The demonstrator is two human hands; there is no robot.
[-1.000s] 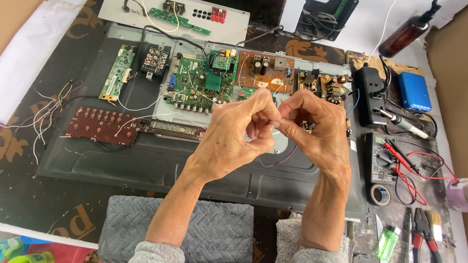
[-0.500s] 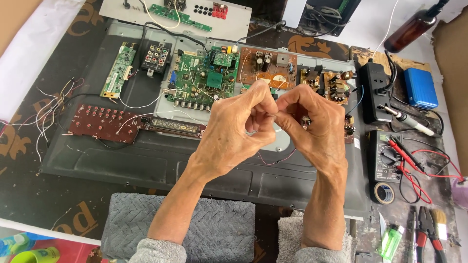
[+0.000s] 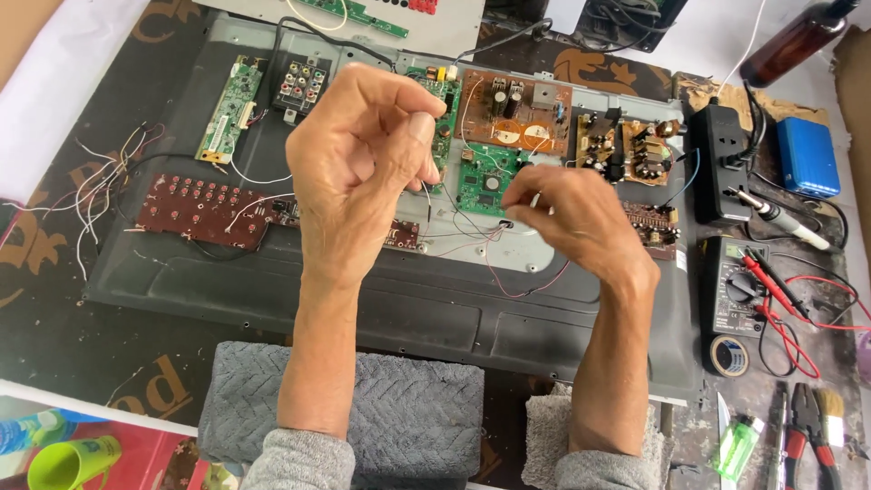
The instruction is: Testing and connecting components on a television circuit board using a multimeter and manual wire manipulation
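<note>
A second ago both hands were pressed together over the middle of the opened flat-screen chassis, fingertips meeting. Now they have drawn apart — the left hand (image 3: 363, 154) has lifted up and leftward, its fingers pinched on one end of a thin dark wire (image 3: 426, 195), while the right hand (image 3: 572, 213) has dropped lower and to the right, pinching the other stretch of wiring. The green circuit board (image 3: 485, 177), earlier hidden behind the joined hands, now shows between them.

Green circuit board (image 3: 487, 181), grey herringbone towel (image 3: 381, 417), blue case (image 3: 807, 156).
</note>
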